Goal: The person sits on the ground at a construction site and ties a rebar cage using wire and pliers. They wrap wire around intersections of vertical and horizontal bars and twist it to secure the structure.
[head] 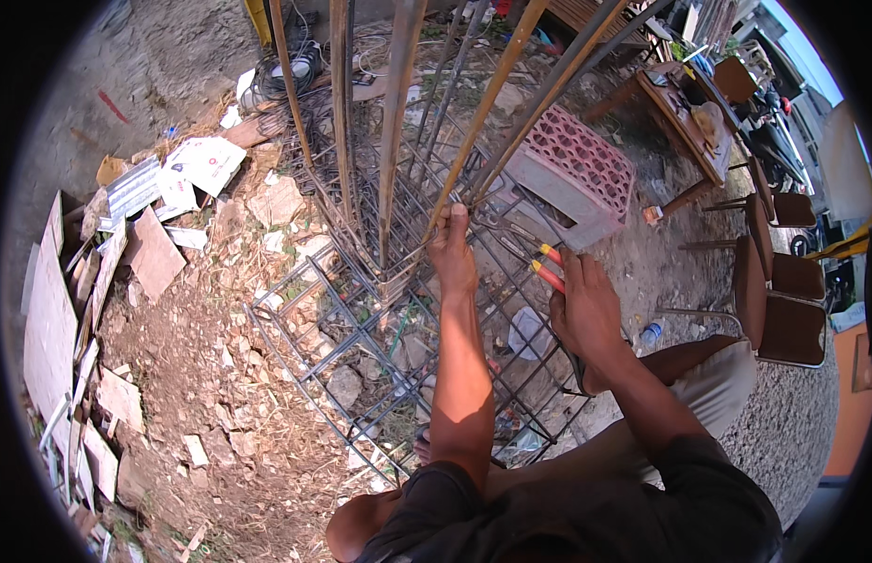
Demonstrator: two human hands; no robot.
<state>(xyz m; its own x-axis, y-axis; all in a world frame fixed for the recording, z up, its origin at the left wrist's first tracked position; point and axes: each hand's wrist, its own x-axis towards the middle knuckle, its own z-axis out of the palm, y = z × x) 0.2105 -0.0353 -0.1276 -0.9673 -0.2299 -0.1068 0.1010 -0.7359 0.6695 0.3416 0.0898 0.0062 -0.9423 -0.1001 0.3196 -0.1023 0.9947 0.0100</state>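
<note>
Several upright steel reinforcing bars (396, 134), some rusty, rise from a square grid mat of rebar (358, 327) on the ground. Bent steel stirrups (408, 271) lie around the foot of the bars. My left hand (455, 250) is closed around part of this steelwork beside a rusty bar, thumb on top; what exactly it grips is partly hidden. My right hand (587, 302) holds pincers with red and yellow handles (548, 271). Their jaws point up and left, close to the bars right of my left hand; whether they touch anything cannot be told.
A pink and grey plastic crate (573, 176) lies at the upper right. Brown chairs (749, 288) and a wooden table (679, 127) stand farther right. Broken boards (49, 324) lean at the left, with rubble on the ground. Coiled wire (288, 74) lies at the top.
</note>
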